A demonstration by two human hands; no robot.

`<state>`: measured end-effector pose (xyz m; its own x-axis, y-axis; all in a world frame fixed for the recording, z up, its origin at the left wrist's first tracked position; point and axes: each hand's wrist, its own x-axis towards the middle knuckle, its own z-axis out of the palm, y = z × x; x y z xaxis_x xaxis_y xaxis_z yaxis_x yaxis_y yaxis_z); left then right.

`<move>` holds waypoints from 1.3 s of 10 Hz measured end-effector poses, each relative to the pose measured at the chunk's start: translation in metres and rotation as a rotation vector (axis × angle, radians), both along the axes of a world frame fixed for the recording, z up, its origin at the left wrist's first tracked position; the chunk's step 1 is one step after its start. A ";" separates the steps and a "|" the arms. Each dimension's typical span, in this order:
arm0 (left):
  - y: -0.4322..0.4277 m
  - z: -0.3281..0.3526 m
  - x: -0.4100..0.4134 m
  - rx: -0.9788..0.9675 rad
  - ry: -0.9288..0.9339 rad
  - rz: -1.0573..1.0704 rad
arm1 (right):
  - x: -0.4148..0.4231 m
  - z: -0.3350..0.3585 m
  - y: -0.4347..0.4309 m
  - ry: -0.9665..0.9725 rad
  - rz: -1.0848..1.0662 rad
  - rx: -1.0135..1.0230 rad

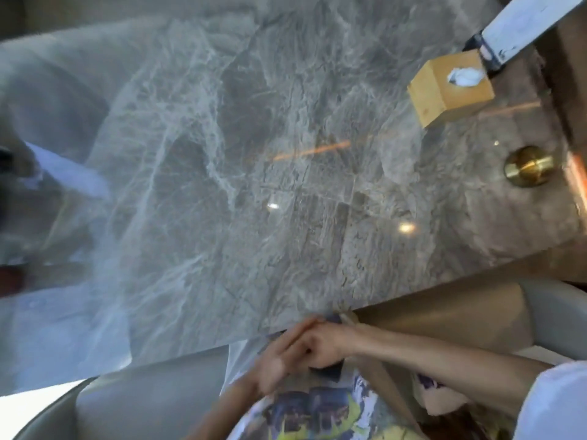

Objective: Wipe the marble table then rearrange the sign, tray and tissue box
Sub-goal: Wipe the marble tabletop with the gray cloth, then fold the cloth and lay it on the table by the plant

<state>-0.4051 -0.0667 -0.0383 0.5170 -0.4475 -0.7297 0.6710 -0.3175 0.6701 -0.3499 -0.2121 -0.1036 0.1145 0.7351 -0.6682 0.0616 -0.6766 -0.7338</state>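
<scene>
The grey veined marble table (254, 154) fills most of the tilted view. A wooden tissue box (444, 90) with white tissue sticking out stands at the far right. Just behind it leans a white sign (521, 27) on a dark base. No tray is visible. Both hands meet at the near table edge, in front of my patterned shirt. My right hand (320, 341) is curled on a dark cloth (328, 371). My left hand (273, 365) lies against it with fingers extended, blurred; its hold is unclear.
A round brass object (527, 166) sits on the table near the right edge. A pale cushioned seat (143, 401) lies below the near edge. Blurred white shapes (63, 173) show at the far left. Ceiling lights reflect off the marble.
</scene>
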 end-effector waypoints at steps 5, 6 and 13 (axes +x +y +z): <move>-0.004 0.126 0.233 -0.222 -0.037 0.349 | 0.227 0.188 -0.073 0.868 -0.958 0.219; 0.014 0.124 0.238 -0.161 -0.057 0.418 | 0.233 0.191 -0.054 0.889 -1.022 0.209; 0.435 0.063 0.210 0.843 -0.442 0.316 | 0.252 0.103 0.377 -0.315 -0.504 0.046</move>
